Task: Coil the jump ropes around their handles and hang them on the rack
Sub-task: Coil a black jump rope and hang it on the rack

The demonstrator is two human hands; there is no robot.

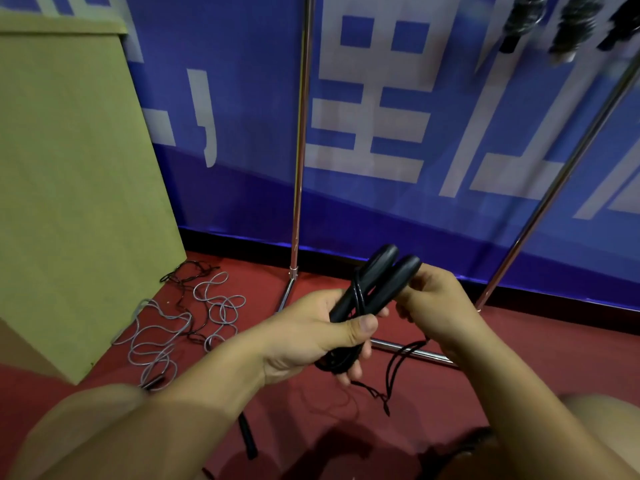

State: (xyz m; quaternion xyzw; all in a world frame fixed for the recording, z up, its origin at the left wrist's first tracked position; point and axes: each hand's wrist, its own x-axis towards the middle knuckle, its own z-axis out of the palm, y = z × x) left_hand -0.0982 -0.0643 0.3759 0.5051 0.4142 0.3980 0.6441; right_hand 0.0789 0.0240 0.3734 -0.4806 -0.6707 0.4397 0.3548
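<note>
The left hand (pixel 311 336) is gripping two black handles (pixel 372 282) side by side, thumb lying across them and fingers curling underneath, where a bunch of black rope (pixel 337 362) is also bunching against the palm. The handles are pointing up and away toward the rack (pixel 298 161). The right hand (pixel 436 306) is curling beside the upper end of the nearer handle, fingertips touching it; black rope is hanging from beneath this hand and trailing down to the red floor (pixel 519 341). Left of the rack's near post, a grey rope (pixel 162 327) is lying in loose tangles on the floor, beside a tan box (pixel 69 168). At the rack's top right, coiled ropes (pixel 575 26) are hanging, blurred. A blue banner (pixel 398 98) is standing behind the rack. Another black handle (pixel 247 436) is lying on the floor below the left forearm.
</note>
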